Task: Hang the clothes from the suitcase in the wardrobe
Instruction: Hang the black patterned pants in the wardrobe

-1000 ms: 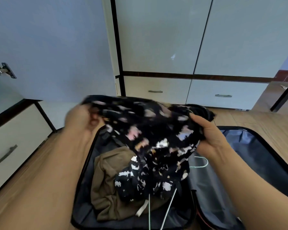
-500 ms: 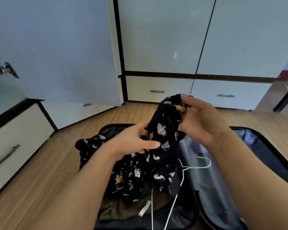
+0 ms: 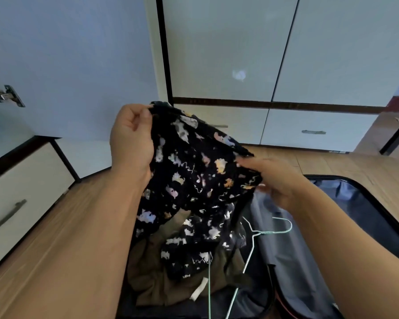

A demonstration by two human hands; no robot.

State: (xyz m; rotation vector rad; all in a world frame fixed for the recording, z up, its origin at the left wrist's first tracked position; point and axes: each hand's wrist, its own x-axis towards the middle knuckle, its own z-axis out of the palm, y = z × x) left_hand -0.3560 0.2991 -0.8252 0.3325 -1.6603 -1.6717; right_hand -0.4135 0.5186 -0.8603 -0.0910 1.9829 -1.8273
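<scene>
You are holding a black patterned garment (image 3: 194, 176) up in the centre of the frame, above the open suitcase (image 3: 366, 210) that lies on the wooden floor (image 3: 62, 226) along the bottom. Your left hand (image 3: 130, 139), just left of centre, has its fingers curled round the garment's upper edge and grips it there. Your right hand (image 3: 272, 178), right of centre and a little lower, pinches the cloth's right-hand edge; its fingertips are blurred. The fabric sags between both hands, and its lower part hangs down into the suitcase.

Under the hanging cloth, in the lower middle of the frame, an olive-brown garment (image 3: 154, 282) lies in the left half of the suitcase. A pale green wire hanger (image 3: 263, 233) rests beside it, its hook reaching over the grey lining of the right half.

Across the top of the frame stands the white wardrobe (image 3: 228, 47), its doors closed, with drawers (image 3: 318, 130) below them. At the left edge sits another white drawer (image 3: 16, 199) with a dark handle, and a wardrobe door (image 3: 67, 65) stands open in the upper left.
</scene>
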